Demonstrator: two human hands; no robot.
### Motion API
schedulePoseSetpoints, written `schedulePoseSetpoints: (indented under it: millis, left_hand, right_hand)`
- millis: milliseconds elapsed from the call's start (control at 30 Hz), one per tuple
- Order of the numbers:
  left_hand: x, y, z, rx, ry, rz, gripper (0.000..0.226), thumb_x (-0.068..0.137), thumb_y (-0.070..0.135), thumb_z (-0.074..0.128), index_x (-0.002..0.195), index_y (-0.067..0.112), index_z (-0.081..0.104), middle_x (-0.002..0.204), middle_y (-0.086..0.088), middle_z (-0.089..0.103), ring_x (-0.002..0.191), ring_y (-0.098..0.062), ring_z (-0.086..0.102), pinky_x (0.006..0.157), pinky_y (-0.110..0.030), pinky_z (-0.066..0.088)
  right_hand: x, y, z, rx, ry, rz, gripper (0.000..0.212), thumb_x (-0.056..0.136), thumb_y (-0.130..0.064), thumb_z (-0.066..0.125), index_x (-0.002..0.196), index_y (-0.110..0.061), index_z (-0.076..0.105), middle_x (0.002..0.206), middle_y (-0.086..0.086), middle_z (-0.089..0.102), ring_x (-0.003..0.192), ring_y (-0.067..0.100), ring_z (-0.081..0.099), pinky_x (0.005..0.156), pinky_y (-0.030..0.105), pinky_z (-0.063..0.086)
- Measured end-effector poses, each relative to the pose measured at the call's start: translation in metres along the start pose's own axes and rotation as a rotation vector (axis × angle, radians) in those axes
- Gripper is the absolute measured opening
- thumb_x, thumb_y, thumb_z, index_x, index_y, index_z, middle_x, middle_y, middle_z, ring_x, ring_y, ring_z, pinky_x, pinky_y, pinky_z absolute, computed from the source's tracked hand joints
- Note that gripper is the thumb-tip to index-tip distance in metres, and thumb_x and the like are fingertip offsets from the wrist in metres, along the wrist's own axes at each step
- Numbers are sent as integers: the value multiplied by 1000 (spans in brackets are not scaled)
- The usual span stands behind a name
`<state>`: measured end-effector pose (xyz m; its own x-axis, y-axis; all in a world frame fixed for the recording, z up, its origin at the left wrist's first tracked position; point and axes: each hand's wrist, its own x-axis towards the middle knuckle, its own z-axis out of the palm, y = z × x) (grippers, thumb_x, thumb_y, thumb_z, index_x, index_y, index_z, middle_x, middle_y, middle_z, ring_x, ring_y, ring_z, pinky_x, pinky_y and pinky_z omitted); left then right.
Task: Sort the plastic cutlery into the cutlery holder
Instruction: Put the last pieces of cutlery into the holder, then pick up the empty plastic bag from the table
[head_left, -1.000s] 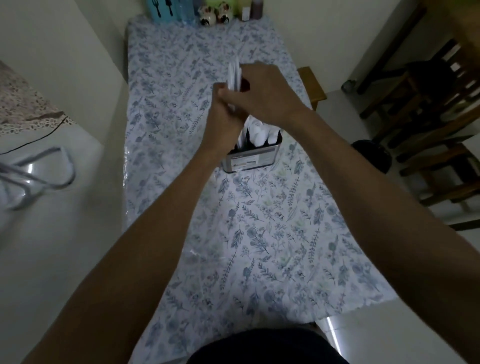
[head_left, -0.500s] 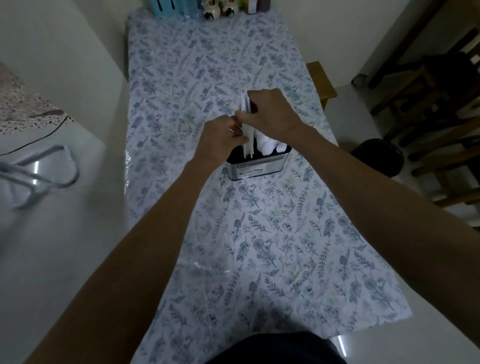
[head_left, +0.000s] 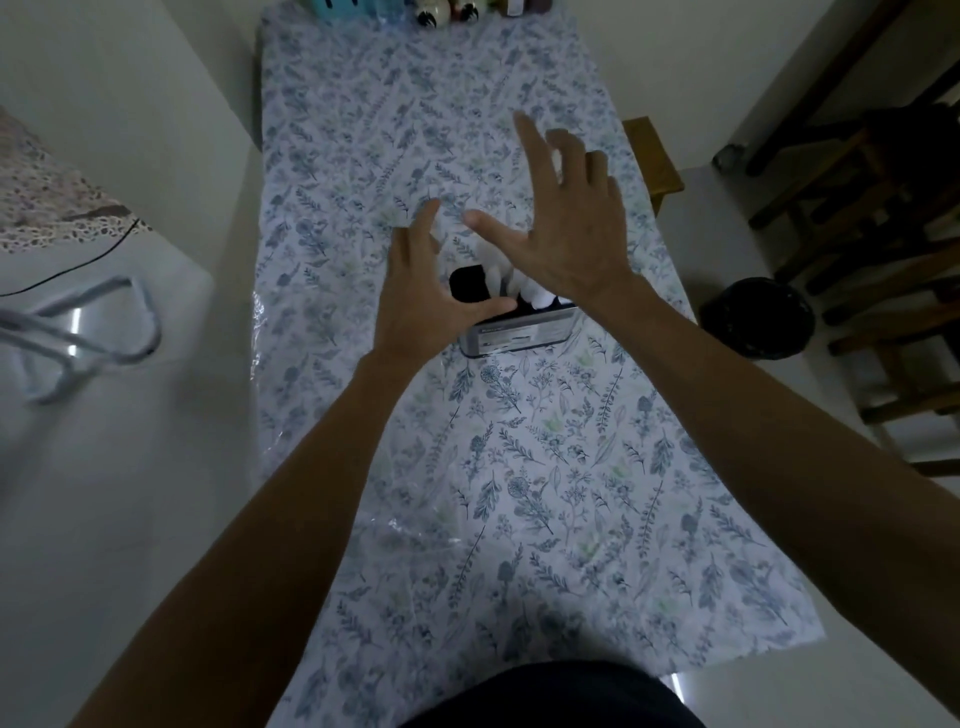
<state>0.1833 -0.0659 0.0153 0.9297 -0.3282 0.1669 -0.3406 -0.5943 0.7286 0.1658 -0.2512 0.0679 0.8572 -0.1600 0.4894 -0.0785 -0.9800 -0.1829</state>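
The cutlery holder (head_left: 519, 335), a small metal tin with a label on its front, stands in the middle of the floral tablecloth (head_left: 571, 467). White plastic cutlery (head_left: 496, 262) stands upright inside it, partly hidden by my hands. My left hand (head_left: 421, 296) is at the holder's left side, fingers spread, thumb lying across the near rim. My right hand (head_left: 566, 218) hovers above the holder's right part with all fingers splayed and nothing in it.
Small bottles and figurines (head_left: 447, 10) line the table's far end. A wooden stool (head_left: 652, 156) and a black bin (head_left: 756, 317) sit to the right, with dark wooden chairs (head_left: 883, 208) beyond. A metal frame (head_left: 78, 338) lies on the left.
Both hands were shut on a bundle of white cutlery above the holder; the bundle now stands in the holder and both hands have let go and spread open.
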Motion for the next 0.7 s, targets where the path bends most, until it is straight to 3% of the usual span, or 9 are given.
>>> schedulePoseSetpoints:
  millis: [67,133,233,333,433,533,633,700]
  left_hand:
    - [-18,-21,-8,49,68,-36,115,70,77,75,158,23,24,147,-9,40,134,-21,45,107,-45,47]
    - [-47,-52,-12,164,55,-131,104,80,81,60,158,21,27,155,-12,39,143,-28,39,112,-58,41]
    - [-113,-98,-10,373,-202,-332,102,83,84,49,161,26,20,165,-11,30,150,-34,31,116,-62,29]
    - [-192,-117,2,514,-433,-331,100,84,81,49,162,28,17,169,-5,24,151,-32,30,115,-58,30]
    - [-259,-100,13,540,-489,-290,96,86,83,39,163,31,14,171,2,16,154,-29,23,117,-54,28]
    - [-304,-71,22,475,-526,-282,91,89,81,36,162,34,13,169,5,24,151,-23,29,118,-49,27]
    - [-329,-65,19,388,-424,-305,78,93,70,44,158,29,32,158,3,43,139,-21,45,112,-45,36]
    - [-329,-74,6,341,-167,-442,62,93,52,61,144,18,52,142,-10,57,123,-31,56,101,-47,47]
  right_hand:
    - [-17,-10,-5,83,55,-80,96,86,-84,36,151,-14,41,139,14,55,119,32,54,94,43,47]
    - [-48,-28,-3,174,-6,-127,87,92,-76,39,147,-9,45,136,14,57,119,30,53,97,40,46]
    - [-114,-58,16,262,-234,-124,74,95,-66,44,143,-10,46,128,13,58,113,28,54,93,39,50]
    - [-174,-73,46,318,-484,20,66,96,-59,49,144,-14,42,125,13,56,112,32,53,85,45,55]
    - [-214,-74,65,352,-733,270,63,94,-53,52,142,-17,34,131,14,50,118,36,50,84,48,54]
    - [-238,-74,68,401,-801,485,55,91,-40,59,134,-14,37,125,18,51,110,40,57,80,43,53]
    - [-255,-76,68,361,-831,574,50,87,-31,61,128,-12,39,114,18,59,100,39,62,76,40,52]
    - [-261,-75,68,375,-879,676,47,84,-30,63,124,-11,44,109,14,64,100,36,63,77,37,52]
